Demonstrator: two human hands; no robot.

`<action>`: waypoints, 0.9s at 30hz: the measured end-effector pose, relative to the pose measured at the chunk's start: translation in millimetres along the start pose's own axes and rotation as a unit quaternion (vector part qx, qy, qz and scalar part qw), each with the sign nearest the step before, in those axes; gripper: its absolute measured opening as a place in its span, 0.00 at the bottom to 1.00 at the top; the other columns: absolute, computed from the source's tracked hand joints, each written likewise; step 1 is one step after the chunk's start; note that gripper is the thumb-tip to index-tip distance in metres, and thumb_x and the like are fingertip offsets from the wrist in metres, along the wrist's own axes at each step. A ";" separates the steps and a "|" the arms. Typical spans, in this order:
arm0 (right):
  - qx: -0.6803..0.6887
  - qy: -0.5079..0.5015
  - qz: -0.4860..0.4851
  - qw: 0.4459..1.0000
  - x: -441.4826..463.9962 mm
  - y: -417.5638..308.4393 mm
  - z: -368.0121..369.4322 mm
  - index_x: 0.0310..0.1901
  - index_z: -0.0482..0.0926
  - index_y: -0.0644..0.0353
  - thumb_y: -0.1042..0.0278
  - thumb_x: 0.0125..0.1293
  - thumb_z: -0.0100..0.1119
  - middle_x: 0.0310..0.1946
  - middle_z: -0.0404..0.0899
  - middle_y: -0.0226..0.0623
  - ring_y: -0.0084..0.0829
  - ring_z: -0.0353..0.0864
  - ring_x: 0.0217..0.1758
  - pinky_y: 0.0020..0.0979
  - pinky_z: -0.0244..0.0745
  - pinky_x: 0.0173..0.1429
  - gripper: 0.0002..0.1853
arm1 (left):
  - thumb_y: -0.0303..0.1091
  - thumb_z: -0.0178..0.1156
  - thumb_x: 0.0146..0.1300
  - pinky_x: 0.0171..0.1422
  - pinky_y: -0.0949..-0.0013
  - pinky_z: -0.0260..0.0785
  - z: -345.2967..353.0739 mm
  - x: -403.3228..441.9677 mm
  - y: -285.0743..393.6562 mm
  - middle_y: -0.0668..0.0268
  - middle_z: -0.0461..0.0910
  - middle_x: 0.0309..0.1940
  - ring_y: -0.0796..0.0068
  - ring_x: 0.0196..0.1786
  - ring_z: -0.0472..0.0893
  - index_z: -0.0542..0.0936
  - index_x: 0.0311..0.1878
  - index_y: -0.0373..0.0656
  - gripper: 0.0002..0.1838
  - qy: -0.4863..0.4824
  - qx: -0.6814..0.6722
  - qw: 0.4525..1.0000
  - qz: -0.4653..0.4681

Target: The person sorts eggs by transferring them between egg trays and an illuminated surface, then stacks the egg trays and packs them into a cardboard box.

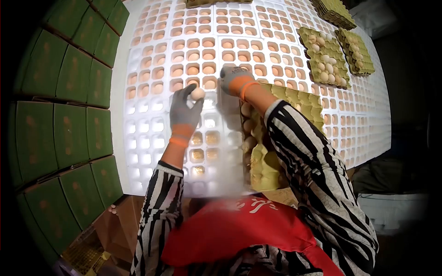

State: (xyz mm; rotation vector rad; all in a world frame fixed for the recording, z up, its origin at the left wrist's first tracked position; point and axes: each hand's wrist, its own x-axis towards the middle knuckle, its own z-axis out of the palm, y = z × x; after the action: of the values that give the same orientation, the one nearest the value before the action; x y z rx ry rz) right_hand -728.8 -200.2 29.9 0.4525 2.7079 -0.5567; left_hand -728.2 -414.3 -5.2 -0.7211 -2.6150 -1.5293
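Egg (198, 94) in the left hand (185, 112): it sits at the fingertips, pinched between the thumb and index finger, above the white foam tray (159, 181), at the border between filled cells and bare ones. The left forearm comes up from the lower edge of the view, nearly straight, leaning slightly to the right, with the back of the grey glove towards the camera and the fingers pointing away from the body. An orange cuff circles the wrist, just beyond the striped sleeve (161, 198).

The right hand (237, 80) is just beside it, a little further from the body. Its arm slants up and leftward from the right side, elbow out wide, forearm passing over a yellow-green pulp egg tray (313, 108). The fingers of this hand are curled inward and the knuckles face left; their tips are hidden, so whether they grip anything I cannot tell.

Further off, rows of seated eggs (192, 55) fill the foam cells. At the upper right, another pulp tray (324, 57) carries loose pale eggs. Green boxes (37, 135) stand stacked at the left, and a red apron (239, 230) covers the person's front.
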 end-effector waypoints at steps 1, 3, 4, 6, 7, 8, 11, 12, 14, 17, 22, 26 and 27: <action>-0.057 -0.034 0.033 0.997 6.6 -2.6 3.8 0.61 0.78 0.56 0.57 0.67 0.52 0.59 0.81 0.50 0.49 0.79 0.63 0.46 0.73 0.67 0.23 | 0.34 0.70 0.57 0.58 0.61 0.74 4.4 3.3 -1.4 0.61 0.79 0.51 0.59 0.52 0.81 0.80 0.59 0.46 0.24 -0.016 0.012 1.000 -0.004; 0.019 0.010 0.040 0.999 -0.8 -9.1 1.5 0.61 0.78 0.56 0.56 0.68 0.53 0.60 0.80 0.50 0.50 0.78 0.64 0.44 0.72 0.68 0.23 | 0.35 0.71 0.56 0.61 0.60 0.73 8.3 7.9 7.2 0.59 0.81 0.50 0.56 0.56 0.80 0.82 0.59 0.49 0.25 -0.074 0.028 0.996 -0.044; 0.056 0.032 0.042 0.997 -7.2 -11.1 0.6 0.61 0.78 0.56 0.56 0.68 0.53 0.61 0.79 0.50 0.50 0.78 0.65 0.43 0.71 0.69 0.23 | 0.39 0.70 0.58 0.62 0.59 0.73 17.1 9.1 -5.2 0.59 0.80 0.51 0.56 0.56 0.80 0.81 0.60 0.52 0.25 -0.104 0.052 0.993 -0.022; 0.077 0.082 -0.015 0.994 -24.2 -16.2 5.6 0.62 0.76 0.56 0.58 0.67 0.57 0.61 0.77 0.50 0.53 0.78 0.62 0.45 0.73 0.66 0.23 | 0.40 0.69 0.58 0.63 0.58 0.72 21.0 9.1 -3.1 0.60 0.79 0.55 0.56 0.56 0.80 0.80 0.62 0.53 0.26 -0.137 0.114 0.983 -0.044; 0.090 0.103 -0.046 0.990 -32.9 -17.5 13.0 0.63 0.75 0.56 0.59 0.67 0.58 0.60 0.76 0.49 0.53 0.78 0.61 0.46 0.73 0.65 0.24 | 0.35 0.66 0.59 0.63 0.59 0.72 20.7 7.0 0.9 0.60 0.77 0.57 0.57 0.57 0.79 0.78 0.63 0.50 0.26 -0.107 0.084 0.990 -0.050; 0.105 0.123 -0.075 0.984 -39.8 -16.2 22.0 0.63 0.74 0.56 0.59 0.66 0.59 0.59 0.76 0.49 0.54 0.78 0.60 0.47 0.73 0.64 0.24 | 0.33 0.65 0.59 0.64 0.59 0.71 22.7 7.0 -5.5 0.59 0.77 0.56 0.58 0.57 0.79 0.78 0.63 0.48 0.26 -0.059 0.016 0.997 -0.037; -0.039 0.173 -0.249 0.952 -37.2 3.6 53.7 0.64 0.73 0.52 0.63 0.68 0.57 0.58 0.74 0.47 0.55 0.76 0.56 0.47 0.73 0.61 0.22 | 0.24 0.56 0.60 0.68 0.59 0.67 24.7 3.0 -23.2 0.57 0.77 0.54 0.59 0.58 0.77 0.77 0.62 0.40 0.24 0.060 -0.151 0.987 0.004; -0.118 0.186 -0.286 0.933 -40.1 6.1 56.9 0.64 0.73 0.51 0.64 0.68 0.57 0.56 0.75 0.46 0.54 0.77 0.56 0.46 0.73 0.62 0.22 | 0.25 0.56 0.62 0.73 0.57 0.62 24.2 1.9 -23.0 0.58 0.79 0.55 0.57 0.61 0.77 0.80 0.58 0.43 0.20 0.084 -0.170 0.981 0.047; 0.012 0.158 -0.253 0.954 -55.4 3.6 43.3 0.64 0.74 0.52 0.64 0.69 0.57 0.54 0.78 0.46 0.51 0.79 0.55 0.46 0.73 0.61 0.22 | 0.27 0.58 0.64 0.78 0.53 0.56 24.2 1.2 -38.4 0.59 0.80 0.56 0.57 0.64 0.76 0.83 0.54 0.47 0.16 0.032 0.021 0.993 0.111; 0.227 0.192 -0.171 0.939 -120.4 -15.4 -28.5 0.60 0.79 0.53 0.66 0.70 0.57 0.51 0.83 0.43 0.42 0.84 0.50 0.41 0.78 0.57 0.18 | 0.32 0.63 0.64 0.79 0.49 0.52 31.2 1.6 -56.0 0.61 0.81 0.59 0.60 0.67 0.74 0.84 0.55 0.48 0.16 -0.031 0.138 0.980 0.140; 0.150 0.177 -0.014 0.973 -206.2 87.0 -81.6 0.58 0.81 0.50 0.71 0.60 0.63 0.53 0.79 0.39 0.40 0.83 0.49 0.35 0.81 0.54 0.22 | 0.27 0.62 0.69 0.72 0.62 0.64 21.4 -16.2 -0.9 0.59 0.80 0.60 0.62 0.66 0.76 0.81 0.59 0.39 0.16 0.005 -0.110 0.994 -0.007; -0.001 0.171 -0.038 0.984 -210.2 157.7 -18.2 0.61 0.76 0.45 0.57 0.57 0.67 0.61 0.71 0.42 0.49 0.75 0.61 0.45 0.76 0.61 0.28 | 0.26 0.63 0.68 0.74 0.61 0.63 33.1 -62.0 52.9 0.56 0.74 0.64 0.62 0.67 0.74 0.76 0.63 0.34 0.20 -0.091 -0.117 0.989 -0.006; 0.029 0.151 -0.031 0.988 -221.4 148.5 -28.5 0.58 0.76 0.46 0.58 0.57 0.65 0.58 0.72 0.43 0.50 0.74 0.62 0.44 0.75 0.61 0.25 | 0.27 0.62 0.69 0.75 0.62 0.62 37.0 -74.6 66.0 0.55 0.73 0.66 0.63 0.68 0.73 0.74 0.65 0.33 0.22 -0.106 -0.155 0.982 -0.035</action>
State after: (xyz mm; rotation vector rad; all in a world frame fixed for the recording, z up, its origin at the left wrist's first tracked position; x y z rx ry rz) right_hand -483.8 -111.0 92.4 0.5051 3.0092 -0.6289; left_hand -627.5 -384.5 11.0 -0.8640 -2.5960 -2.0160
